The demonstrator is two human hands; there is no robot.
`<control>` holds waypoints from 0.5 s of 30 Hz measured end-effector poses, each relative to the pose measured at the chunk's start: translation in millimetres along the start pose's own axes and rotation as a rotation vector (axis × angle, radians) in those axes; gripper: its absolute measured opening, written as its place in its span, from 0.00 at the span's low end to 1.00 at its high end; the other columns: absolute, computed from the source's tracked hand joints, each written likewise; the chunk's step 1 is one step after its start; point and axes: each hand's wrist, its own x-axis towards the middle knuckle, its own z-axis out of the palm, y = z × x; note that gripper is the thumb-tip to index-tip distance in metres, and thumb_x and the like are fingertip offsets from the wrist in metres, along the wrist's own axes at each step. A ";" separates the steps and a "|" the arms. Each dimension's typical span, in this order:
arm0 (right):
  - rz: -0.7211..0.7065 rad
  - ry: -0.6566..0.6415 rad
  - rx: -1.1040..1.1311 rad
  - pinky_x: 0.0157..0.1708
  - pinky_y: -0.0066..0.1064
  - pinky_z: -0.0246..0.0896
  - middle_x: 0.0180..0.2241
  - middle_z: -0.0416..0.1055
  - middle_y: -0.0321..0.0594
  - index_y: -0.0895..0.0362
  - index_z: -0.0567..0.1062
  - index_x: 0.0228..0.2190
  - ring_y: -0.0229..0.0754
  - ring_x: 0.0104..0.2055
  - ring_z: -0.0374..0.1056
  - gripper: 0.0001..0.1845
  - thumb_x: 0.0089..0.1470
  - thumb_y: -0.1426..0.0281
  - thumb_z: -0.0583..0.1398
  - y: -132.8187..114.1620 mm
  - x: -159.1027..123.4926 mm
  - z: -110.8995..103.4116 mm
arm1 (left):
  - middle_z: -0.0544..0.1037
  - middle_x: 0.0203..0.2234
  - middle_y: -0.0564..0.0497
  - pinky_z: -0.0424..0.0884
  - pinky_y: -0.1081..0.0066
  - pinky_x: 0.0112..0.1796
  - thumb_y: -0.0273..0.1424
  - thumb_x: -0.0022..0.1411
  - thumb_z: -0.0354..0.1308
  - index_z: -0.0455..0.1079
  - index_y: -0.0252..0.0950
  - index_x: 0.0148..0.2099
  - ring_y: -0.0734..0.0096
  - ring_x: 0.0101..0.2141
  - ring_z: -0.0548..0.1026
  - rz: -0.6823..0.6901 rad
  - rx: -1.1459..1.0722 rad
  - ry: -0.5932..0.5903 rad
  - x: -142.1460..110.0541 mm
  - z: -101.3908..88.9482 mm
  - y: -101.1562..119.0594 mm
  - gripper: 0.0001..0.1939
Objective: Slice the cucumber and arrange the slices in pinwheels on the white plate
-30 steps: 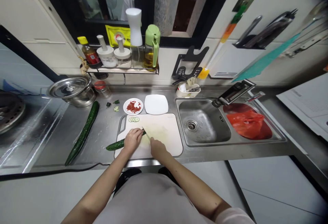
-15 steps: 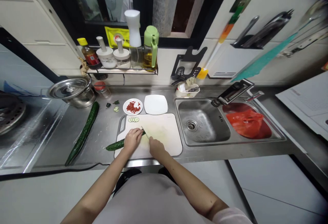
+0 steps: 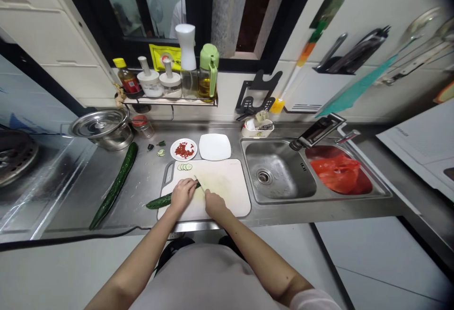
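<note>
My left hand [image 3: 182, 194] presses a dark green, bumpy cucumber [image 3: 159, 201] onto the white rectangular cutting board [image 3: 232, 196], and my right hand [image 3: 214, 205] grips a thin-bladed knife [image 3: 199, 183] at the cucumber's cut end. A short row of pale green round slices [image 3: 185, 167] lies near the board's far edge, just in front of a small white round plate [image 3: 173, 149] of chopped red pieces [image 3: 184, 149] and an empty white squarish plate [image 3: 214, 146]. A second long, dark green cucumber [image 3: 114, 186] rests on the steel counter [image 3: 138, 182], left of the board.

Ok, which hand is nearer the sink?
Right. Your right hand grips the knife over the board, left of the sink. Your left hand, holding a cucumber, is farther left.
</note>
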 end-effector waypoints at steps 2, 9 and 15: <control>-0.001 0.005 -0.006 0.41 0.34 0.63 0.41 0.73 0.53 0.62 0.63 0.48 0.48 0.47 0.71 0.18 0.55 0.82 0.50 2.4 -4.4 2.8 | 0.77 0.40 0.49 0.68 0.66 0.44 0.33 0.66 0.50 0.75 0.43 0.45 0.65 0.42 0.72 -0.006 -0.001 0.002 0.2 0.3 -0.1 0.13; 0.030 -0.028 -0.014 0.39 0.33 0.61 0.41 0.73 0.52 0.61 0.62 0.48 0.48 0.46 0.71 0.17 0.56 0.82 0.50 6.1 -18.4 5.2 | 0.77 0.39 0.49 0.68 0.66 0.44 0.32 0.66 0.50 0.75 0.42 0.45 0.66 0.42 0.71 -0.001 -0.011 0.011 0.8 -0.9 1.6 0.12; 0.039 -0.027 -0.006 0.39 0.33 0.61 0.41 0.74 0.52 0.61 0.62 0.48 0.48 0.47 0.71 0.18 0.55 0.82 0.50 3.3 -14.6 4.7 | 0.77 0.39 0.49 0.68 0.66 0.44 0.32 0.67 0.50 0.75 0.42 0.45 0.66 0.42 0.71 0.011 -0.014 0.026 0.6 -1.1 1.6 0.12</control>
